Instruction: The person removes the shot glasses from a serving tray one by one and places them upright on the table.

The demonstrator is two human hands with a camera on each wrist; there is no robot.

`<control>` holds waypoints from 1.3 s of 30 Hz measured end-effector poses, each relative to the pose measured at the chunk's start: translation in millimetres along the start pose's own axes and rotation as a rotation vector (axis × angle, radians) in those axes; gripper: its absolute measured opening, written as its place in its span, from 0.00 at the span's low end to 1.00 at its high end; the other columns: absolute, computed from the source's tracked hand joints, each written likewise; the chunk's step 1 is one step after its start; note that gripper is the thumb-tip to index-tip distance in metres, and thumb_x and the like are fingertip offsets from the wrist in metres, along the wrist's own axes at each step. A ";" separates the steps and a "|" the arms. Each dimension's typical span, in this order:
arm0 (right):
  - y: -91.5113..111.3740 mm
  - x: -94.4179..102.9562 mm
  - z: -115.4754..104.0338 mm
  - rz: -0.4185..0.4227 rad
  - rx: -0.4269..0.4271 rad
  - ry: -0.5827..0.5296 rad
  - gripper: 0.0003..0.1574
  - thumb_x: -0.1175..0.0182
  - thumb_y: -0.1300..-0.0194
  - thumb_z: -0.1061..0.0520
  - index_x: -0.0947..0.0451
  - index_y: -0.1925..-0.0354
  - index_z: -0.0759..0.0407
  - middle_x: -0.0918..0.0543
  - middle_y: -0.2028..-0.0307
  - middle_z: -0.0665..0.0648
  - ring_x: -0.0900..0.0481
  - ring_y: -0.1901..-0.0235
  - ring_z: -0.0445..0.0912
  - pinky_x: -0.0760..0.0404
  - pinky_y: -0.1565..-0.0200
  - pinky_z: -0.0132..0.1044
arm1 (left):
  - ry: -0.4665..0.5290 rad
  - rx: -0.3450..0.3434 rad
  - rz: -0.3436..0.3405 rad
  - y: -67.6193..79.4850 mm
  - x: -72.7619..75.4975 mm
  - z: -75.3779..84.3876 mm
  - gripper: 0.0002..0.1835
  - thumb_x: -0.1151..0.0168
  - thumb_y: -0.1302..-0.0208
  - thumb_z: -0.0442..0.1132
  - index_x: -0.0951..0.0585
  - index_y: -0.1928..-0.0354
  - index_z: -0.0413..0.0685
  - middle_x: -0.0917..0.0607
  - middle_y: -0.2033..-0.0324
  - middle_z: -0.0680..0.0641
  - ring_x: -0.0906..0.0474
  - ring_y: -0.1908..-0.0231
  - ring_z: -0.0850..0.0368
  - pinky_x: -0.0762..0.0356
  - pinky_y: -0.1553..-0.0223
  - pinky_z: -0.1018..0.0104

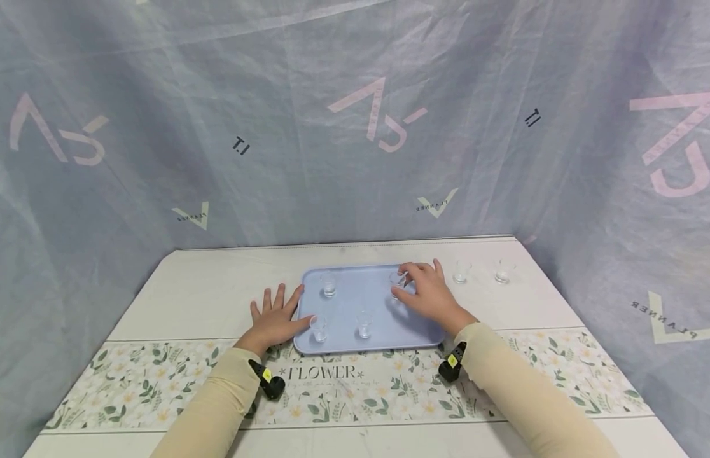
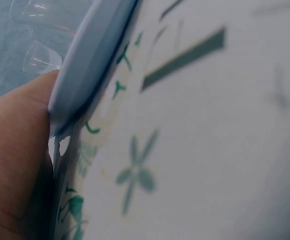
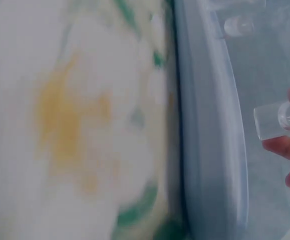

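A light blue tray (image 1: 346, 305) lies on the table. My right hand (image 1: 429, 294) pinches a small clear shot glass (image 1: 396, 280) between thumb and fingers over the tray's right part. The right wrist view shows that same shot glass (image 3: 270, 120) at the fingertips, its thick base outward. My left hand (image 1: 275, 326) is flat with fingers spread at the tray's left edge, its thumb (image 2: 27, 107) resting over the rim. Three more glasses stand on the tray: one at back left (image 1: 329, 286), one by the left thumb (image 1: 319, 331), one at front middle (image 1: 364, 326).
Two more clear glasses stand on the table right of the tray, a nearer one (image 1: 460, 273) and a farther one (image 1: 502, 273). A floral cloth band (image 1: 389, 394) crosses the table in front. Grey-blue curtains (image 1: 303, 172) enclose the back and sides.
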State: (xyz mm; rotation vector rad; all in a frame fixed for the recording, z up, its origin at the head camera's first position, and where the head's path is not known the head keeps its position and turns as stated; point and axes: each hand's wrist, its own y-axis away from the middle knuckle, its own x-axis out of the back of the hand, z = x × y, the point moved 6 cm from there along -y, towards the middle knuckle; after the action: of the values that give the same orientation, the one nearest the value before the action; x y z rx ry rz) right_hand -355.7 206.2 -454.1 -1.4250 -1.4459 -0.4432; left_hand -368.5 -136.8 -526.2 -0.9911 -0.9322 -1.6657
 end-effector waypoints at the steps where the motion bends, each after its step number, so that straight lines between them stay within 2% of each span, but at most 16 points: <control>1: 1.5 3.2 1.0 0.005 0.004 0.013 0.25 0.31 0.36 0.43 0.23 0.46 0.53 0.15 0.64 0.51 0.26 0.41 0.59 0.62 0.27 0.63 | 0.004 -0.002 0.003 -0.8 -0.7 -0.7 0.54 0.53 0.38 0.79 0.57 0.18 0.63 0.67 0.20 0.38 0.81 0.25 0.32 0.86 0.35 0.27; 17: 19.3 51.8 32.0 0.079 -0.025 0.103 0.27 0.31 0.36 0.44 0.23 0.46 0.57 0.14 0.61 0.57 0.26 0.41 0.60 0.65 0.27 0.65 | 0.010 0.003 -0.001 -4.1 -2.3 -3.2 0.55 0.53 0.39 0.80 0.57 0.18 0.64 0.67 0.20 0.39 0.82 0.24 0.33 0.87 0.35 0.29; 25: 32.9 71.7 62.7 0.083 -0.082 0.133 0.27 0.33 0.34 0.45 0.25 0.45 0.59 0.15 0.59 0.61 0.28 0.42 0.63 0.66 0.28 0.66 | 0.003 -0.002 0.005 -4.6 -3.3 -4.6 0.54 0.52 0.38 0.79 0.57 0.18 0.64 0.67 0.20 0.39 0.82 0.25 0.33 0.87 0.35 0.28; 30: 44.2 85.3 82.7 0.112 -0.113 0.155 0.26 0.34 0.34 0.46 0.25 0.46 0.60 0.15 0.61 0.62 0.28 0.43 0.64 0.64 0.29 0.68 | 0.004 -0.005 0.002 -5.0 -3.4 -4.7 0.54 0.53 0.38 0.79 0.57 0.18 0.64 0.67 0.20 0.39 0.82 0.25 0.33 0.87 0.35 0.28; 39: 59.8 106.5 104.4 0.111 -0.201 0.181 0.25 0.36 0.34 0.48 0.26 0.47 0.63 0.16 0.61 0.66 0.31 0.42 0.67 0.66 0.31 0.71 | 0.004 -0.005 0.000 -3.6 -2.8 -4.0 0.54 0.52 0.38 0.78 0.57 0.18 0.64 0.67 0.20 0.39 0.82 0.25 0.32 0.86 0.35 0.27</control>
State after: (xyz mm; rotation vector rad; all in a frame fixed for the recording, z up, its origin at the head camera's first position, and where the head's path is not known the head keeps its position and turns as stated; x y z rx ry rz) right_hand -320.3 361.5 -432.4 -1.5726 -1.1973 -0.6443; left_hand -372.1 -138.6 -530.7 -0.9908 -0.9258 -1.6700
